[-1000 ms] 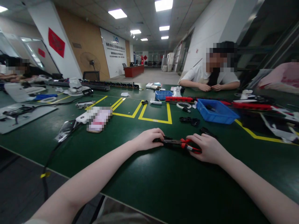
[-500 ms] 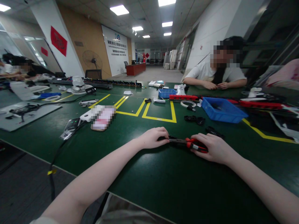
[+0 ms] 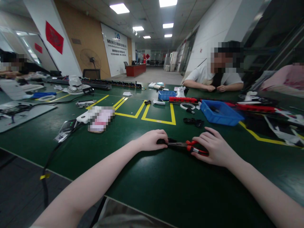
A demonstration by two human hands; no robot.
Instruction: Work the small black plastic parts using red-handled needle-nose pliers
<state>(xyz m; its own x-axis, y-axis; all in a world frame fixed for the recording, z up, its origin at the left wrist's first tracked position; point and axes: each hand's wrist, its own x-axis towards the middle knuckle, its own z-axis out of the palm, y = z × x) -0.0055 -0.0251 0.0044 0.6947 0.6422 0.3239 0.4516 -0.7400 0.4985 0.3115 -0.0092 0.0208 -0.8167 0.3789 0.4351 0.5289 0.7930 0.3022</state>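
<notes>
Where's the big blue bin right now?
The blue bin sits on the green table, right of centre, just beyond the right hand.

Spread the right hand [image 3: 215,149] wider on the red-handled pliers [image 3: 198,151] and poked one finger [image 3: 213,131] up, away from the handles

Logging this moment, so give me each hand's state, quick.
Left hand: closed on a small black part.
Right hand: holding red-handled pliers.
</notes>
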